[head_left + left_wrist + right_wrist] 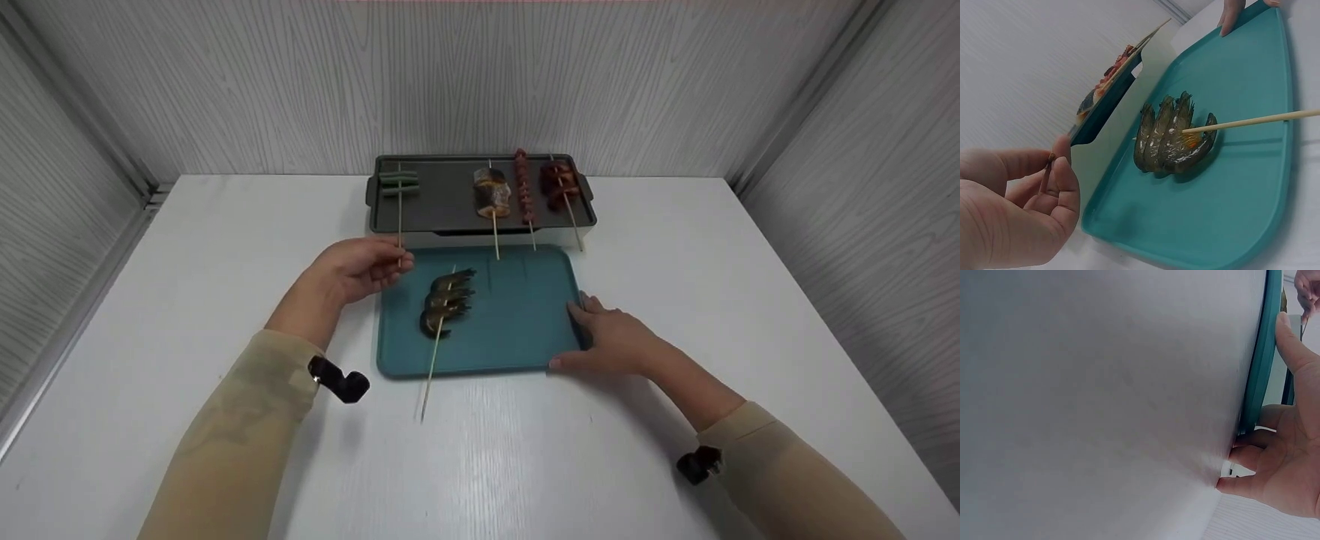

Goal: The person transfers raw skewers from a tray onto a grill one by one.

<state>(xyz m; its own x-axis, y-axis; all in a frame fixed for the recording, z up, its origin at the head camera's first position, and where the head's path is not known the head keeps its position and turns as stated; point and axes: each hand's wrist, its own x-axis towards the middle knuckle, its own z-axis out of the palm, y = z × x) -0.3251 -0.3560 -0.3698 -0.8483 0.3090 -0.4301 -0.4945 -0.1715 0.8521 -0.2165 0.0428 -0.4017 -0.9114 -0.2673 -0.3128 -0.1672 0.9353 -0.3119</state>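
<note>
My left hand (367,266) pinches the lower end of a thin wooden stick between thumb and fingers. That stick runs through green vegetable pieces (399,180) on the left side of the dark grill pan (448,199). In front of the pan lies a teal tray (510,322), with a shrimp skewer (1171,140) on its left half; the stick points past the front edge. At the tray's right front corner rests my right hand (611,341). Its thumb touches the rim, and its extended fingers reach the table in the right wrist view.
Three other skewers lie on the pan's right half: a thick brown-and-white one (491,196), a thin red beaded one (523,187) and a dark reddish one (556,187). Their sticks jut over the pan's front edge. Grey wood-grain walls (465,75) enclose the white table (675,247).
</note>
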